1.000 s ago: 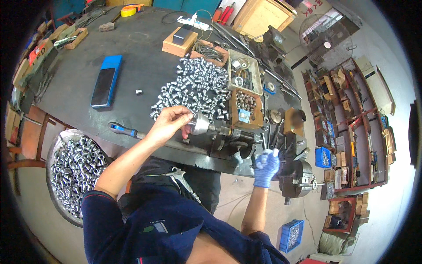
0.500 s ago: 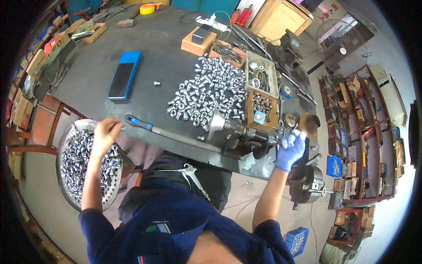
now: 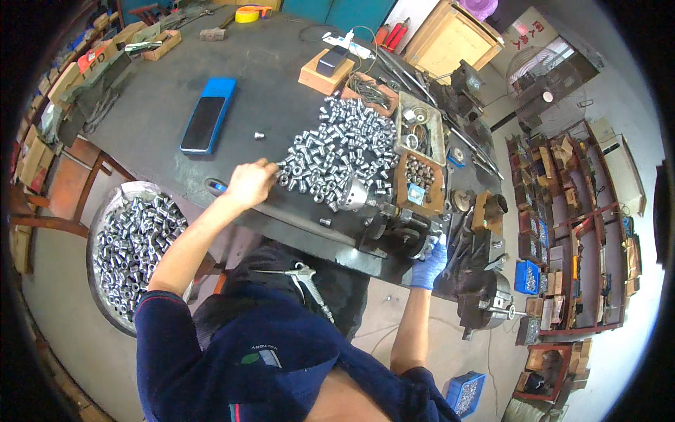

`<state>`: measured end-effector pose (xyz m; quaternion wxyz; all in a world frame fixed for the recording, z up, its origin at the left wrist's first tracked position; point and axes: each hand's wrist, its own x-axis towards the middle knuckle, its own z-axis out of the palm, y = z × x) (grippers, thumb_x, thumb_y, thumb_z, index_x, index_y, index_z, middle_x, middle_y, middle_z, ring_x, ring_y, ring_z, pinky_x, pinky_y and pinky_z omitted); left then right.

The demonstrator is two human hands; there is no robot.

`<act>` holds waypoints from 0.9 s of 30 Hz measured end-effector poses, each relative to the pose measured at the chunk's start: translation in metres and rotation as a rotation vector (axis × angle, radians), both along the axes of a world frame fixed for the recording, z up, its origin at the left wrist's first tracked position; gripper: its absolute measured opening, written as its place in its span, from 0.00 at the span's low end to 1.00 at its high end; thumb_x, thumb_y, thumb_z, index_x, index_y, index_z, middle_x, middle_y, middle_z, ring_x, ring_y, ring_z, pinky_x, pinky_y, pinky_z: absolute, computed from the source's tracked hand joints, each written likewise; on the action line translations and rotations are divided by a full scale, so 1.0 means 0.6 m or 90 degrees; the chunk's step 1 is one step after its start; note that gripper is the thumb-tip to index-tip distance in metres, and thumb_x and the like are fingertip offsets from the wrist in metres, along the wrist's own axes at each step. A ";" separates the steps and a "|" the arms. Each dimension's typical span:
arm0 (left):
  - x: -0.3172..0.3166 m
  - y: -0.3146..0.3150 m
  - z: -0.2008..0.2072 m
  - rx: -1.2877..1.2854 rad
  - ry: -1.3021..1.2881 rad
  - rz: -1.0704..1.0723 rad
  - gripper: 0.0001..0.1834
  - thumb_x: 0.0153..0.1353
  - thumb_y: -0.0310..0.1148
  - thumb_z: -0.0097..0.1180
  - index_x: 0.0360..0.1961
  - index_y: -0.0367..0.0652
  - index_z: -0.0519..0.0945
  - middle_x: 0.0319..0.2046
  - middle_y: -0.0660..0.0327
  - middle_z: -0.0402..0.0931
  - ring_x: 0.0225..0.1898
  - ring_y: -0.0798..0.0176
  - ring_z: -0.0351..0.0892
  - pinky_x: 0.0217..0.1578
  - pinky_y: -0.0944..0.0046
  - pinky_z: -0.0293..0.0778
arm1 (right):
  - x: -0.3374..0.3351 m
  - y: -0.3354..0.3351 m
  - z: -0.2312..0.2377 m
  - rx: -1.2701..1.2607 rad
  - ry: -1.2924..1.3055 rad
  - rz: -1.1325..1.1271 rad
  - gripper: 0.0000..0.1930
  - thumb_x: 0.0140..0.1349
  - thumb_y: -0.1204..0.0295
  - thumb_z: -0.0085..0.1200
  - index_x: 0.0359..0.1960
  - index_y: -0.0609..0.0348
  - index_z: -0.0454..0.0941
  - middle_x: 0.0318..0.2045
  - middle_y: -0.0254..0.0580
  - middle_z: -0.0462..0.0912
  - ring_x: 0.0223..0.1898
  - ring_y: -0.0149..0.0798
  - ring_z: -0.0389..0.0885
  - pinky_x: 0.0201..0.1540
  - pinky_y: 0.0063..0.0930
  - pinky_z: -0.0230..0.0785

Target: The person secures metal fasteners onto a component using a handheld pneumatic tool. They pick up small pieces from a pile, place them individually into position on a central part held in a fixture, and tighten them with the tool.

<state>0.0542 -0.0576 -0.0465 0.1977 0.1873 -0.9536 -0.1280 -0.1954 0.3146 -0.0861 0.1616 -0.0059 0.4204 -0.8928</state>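
My bare left hand [image 3: 252, 186] reaches over the near edge of the bench, fingers curled at the left side of a heap of small shiny metal fittings [image 3: 337, 151]. Whether a fitting is between those fingertips is hidden. Under this hand lies a file, its black and blue handle [image 3: 216, 186] partly covered. My right hand [image 3: 430, 261], in a blue glove, is closed at the right end of a small bench-mounted spindle device [image 3: 397, 232]; what its fingers hold is hard to make out. A perforated metal cone [image 3: 354, 194] sits on the device's left end.
A round metal basin [image 3: 105, 281] of fittings stands at lower left. On the bench are a blue-cased phone [image 3: 209, 116], a lone fitting [image 3: 259, 136], a cardboard box of parts [image 3: 420, 186] and a plastic tray [image 3: 429, 137]. A vise [image 3: 485, 295] juts out at right.
My left hand has moved from above the basin rightward to the fittings heap. My gloved right hand has come down and left, from beside the brown round container to the spindle device.
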 end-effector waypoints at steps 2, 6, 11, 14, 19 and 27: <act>-0.019 -0.007 -0.029 -0.064 -0.032 -0.020 0.10 0.44 0.27 0.54 0.31 0.41 0.73 0.27 0.54 0.72 0.31 0.50 0.75 0.36 0.55 0.68 | 0.006 -0.002 0.002 0.023 0.006 -0.006 0.12 0.59 0.61 0.50 0.27 0.57 0.72 0.15 0.29 0.71 0.11 0.22 0.63 0.08 0.14 0.51; -0.020 -0.016 -0.040 -0.108 -0.002 -0.049 0.11 0.42 0.25 0.54 0.31 0.40 0.73 0.25 0.54 0.71 0.33 0.50 0.73 0.40 0.57 0.64 | 0.032 -0.001 0.019 0.067 0.019 -0.026 0.14 0.61 0.59 0.48 0.24 0.55 0.73 0.12 0.28 0.69 0.09 0.23 0.61 0.08 0.14 0.51; -0.017 -0.006 -0.006 0.689 0.291 0.034 0.10 0.48 0.25 0.57 0.33 0.33 0.76 0.25 0.60 0.75 0.25 0.68 0.74 0.26 0.68 0.68 | 0.037 0.009 0.020 0.052 0.003 -0.011 0.15 0.60 0.58 0.48 0.23 0.56 0.73 0.12 0.30 0.69 0.09 0.24 0.61 0.08 0.14 0.52; -0.017 0.055 0.057 0.799 0.251 -0.130 0.12 0.52 0.24 0.58 0.37 0.28 0.75 0.27 0.57 0.77 0.25 0.68 0.76 0.27 0.71 0.73 | 0.024 0.014 0.008 0.002 -0.046 -0.004 0.16 0.62 0.58 0.46 0.23 0.56 0.73 0.12 0.29 0.68 0.09 0.24 0.60 0.08 0.15 0.49; -0.055 0.107 0.101 0.872 0.287 -0.291 0.11 0.52 0.19 0.56 0.38 0.26 0.75 0.29 0.54 0.78 0.27 0.66 0.79 0.30 0.70 0.75 | 0.024 0.008 0.013 0.028 -0.041 -0.043 0.16 0.62 0.58 0.44 0.24 0.55 0.72 0.12 0.29 0.67 0.09 0.23 0.60 0.08 0.16 0.49; -0.068 0.097 0.098 0.885 0.255 -0.299 0.10 0.51 0.19 0.57 0.36 0.27 0.77 0.27 0.55 0.78 0.26 0.66 0.79 0.30 0.69 0.76 | 0.046 -0.002 0.036 0.032 -0.034 -0.044 0.16 0.61 0.58 0.47 0.21 0.55 0.73 0.10 0.29 0.68 0.08 0.23 0.61 0.07 0.15 0.51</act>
